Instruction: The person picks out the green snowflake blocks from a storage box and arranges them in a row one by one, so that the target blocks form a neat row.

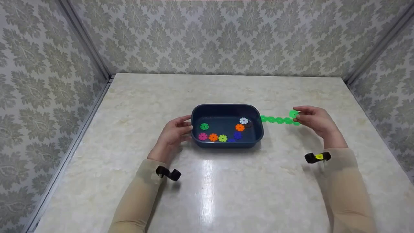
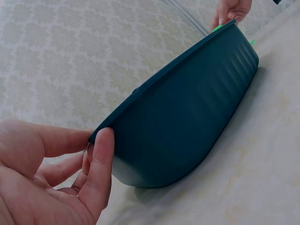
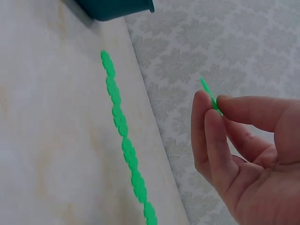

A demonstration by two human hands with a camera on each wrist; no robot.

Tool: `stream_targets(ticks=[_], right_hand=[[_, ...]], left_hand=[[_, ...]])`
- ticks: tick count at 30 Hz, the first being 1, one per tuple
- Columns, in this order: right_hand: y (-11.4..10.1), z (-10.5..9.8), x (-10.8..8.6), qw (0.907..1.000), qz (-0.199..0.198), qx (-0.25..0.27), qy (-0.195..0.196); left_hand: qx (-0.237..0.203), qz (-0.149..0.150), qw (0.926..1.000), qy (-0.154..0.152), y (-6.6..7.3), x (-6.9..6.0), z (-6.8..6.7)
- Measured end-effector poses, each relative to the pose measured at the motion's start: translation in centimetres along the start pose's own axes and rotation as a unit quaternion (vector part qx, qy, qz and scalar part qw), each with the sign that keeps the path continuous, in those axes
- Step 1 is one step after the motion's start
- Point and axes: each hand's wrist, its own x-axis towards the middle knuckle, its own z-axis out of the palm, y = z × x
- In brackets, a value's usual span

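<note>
A dark blue plastic basin (image 1: 226, 111) stands on the table, with several coloured notched discs inside, among them a green disc (image 1: 204, 126), a white disc (image 1: 244, 120) and a pink disc (image 1: 202, 136). My left hand (image 1: 173, 132) grips the basin's left end, thumb and fingers at the rim in the left wrist view. To the basin's right, my right hand (image 1: 316, 122) pinches a single green disc (image 3: 208, 91) between thumb and fingers. Below that disc runs a row of joined green discs (image 3: 120, 123) lying on the table, apart from the held one.
The pale marbled table (image 1: 226, 181) meets patterned wall panels (image 1: 207, 35) at the back and sides. A dark strapped device sits on each wrist, the right device (image 1: 318, 157) bearing a yellow patch.
</note>
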Motion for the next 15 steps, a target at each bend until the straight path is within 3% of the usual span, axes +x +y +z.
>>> stream_targets(ticks=[4,11,15], right_hand=[[0.8,-1.6,0.0,0.9997,0.013,0.018,0.011],[2.1,-4.2,-0.2,0.9941,0.035,0.1,0.023],[2.7,-5.6,-0.5,0.9912,0.052,0.113,0.046]], left_hand=[[-0.001,0.002,1.0,-0.001,-0.1,-0.1,-0.1],[-0.006,0.002,1.0,-0.002,-0.1,-0.2,0.0],[-0.004,0.005,1.0,0.001,-0.1,-0.2,0.1]])
